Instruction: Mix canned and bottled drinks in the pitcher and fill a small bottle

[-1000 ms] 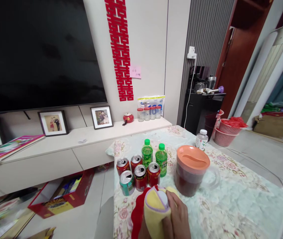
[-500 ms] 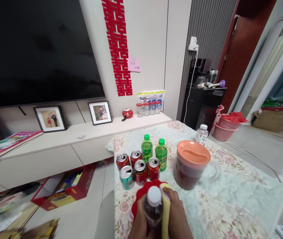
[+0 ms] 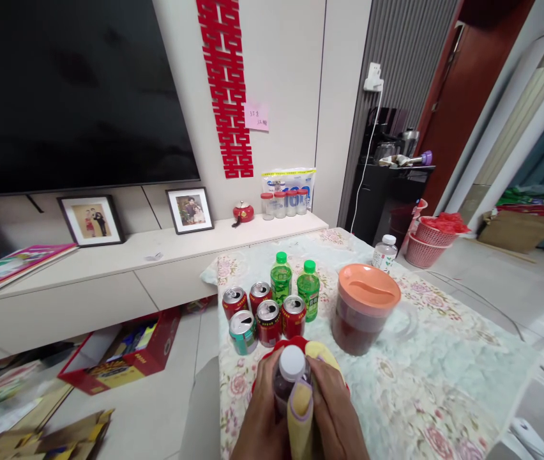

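Observation:
A bottle with a white cap (image 3: 292, 364) and dark contents stands upright between my hands at the near edge of the table. My left hand (image 3: 263, 409) is closed around its left side. My right hand (image 3: 333, 404) presses a yellow cloth (image 3: 301, 418) with a purple edge against the bottle's right and near side. Beneath them a red scalloped piece (image 3: 297, 345) shows partly; my hands hide the rest. Just beyond stand several opened drink cans, among them a teal can (image 3: 242, 332) and a red can (image 3: 294, 317), plus two green-capped bottles (image 3: 308, 291).
A clear pitcher with an orange lid (image 3: 369, 286) holds dark liquid to the right. Behind it stands a white-capped bottle (image 3: 384, 253). A floral tablecloth (image 3: 415, 383) covers the table. Red-lidded jars (image 3: 279, 206) line the cabinet (image 3: 181, 246); an open red box (image 3: 123, 354) lies on the floor.
The yellow cloth has shifted from the bottle's right side round to its near side, with a fold now standing up in front. My right hand has come closer to the bottle.

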`<state>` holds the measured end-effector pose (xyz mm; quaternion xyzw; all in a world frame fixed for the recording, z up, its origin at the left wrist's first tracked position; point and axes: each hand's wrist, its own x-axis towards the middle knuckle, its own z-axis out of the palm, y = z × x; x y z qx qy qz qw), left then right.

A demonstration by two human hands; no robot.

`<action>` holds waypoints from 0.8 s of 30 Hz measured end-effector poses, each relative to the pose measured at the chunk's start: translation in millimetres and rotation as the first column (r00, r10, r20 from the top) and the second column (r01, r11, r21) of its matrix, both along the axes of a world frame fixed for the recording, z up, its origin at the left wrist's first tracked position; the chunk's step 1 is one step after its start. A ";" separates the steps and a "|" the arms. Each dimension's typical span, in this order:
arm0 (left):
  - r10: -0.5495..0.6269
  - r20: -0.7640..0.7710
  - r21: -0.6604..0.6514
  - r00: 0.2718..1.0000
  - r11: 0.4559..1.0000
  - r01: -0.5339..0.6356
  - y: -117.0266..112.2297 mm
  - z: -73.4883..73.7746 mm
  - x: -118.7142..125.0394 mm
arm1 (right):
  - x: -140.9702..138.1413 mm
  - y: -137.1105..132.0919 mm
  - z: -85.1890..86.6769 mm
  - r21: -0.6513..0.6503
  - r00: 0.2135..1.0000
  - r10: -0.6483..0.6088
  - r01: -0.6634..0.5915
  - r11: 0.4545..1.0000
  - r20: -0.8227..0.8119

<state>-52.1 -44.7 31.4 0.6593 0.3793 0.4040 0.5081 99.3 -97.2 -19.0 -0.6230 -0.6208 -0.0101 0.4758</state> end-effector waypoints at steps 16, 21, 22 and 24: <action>0.214 -0.130 -0.111 0.968 0.967 -0.229 -14.2 -2.0 24.0 | -19.1 10.5 38.8 0.230 0.978 -0.046 0.093 0.969 -0.202; 0.188 -0.206 -0.025 0.960 0.980 -0.197 -9.6 -2.4 11.1 | -13.3 24.7 12.4 0.093 0.992 -0.102 0.109 0.990 -0.079; 0.179 -0.212 -0.011 0.961 0.983 -0.186 -5.2 -1.9 6.8 | -13.8 26.3 9.0 0.061 0.991 -0.124 0.127 0.990 -0.051; 0.157 -0.225 0.009 0.962 0.987 -0.159 4.7 0.3 -1.3 | -16.0 27.9 6.8 0.008 0.989 -0.145 0.145 0.989 -0.006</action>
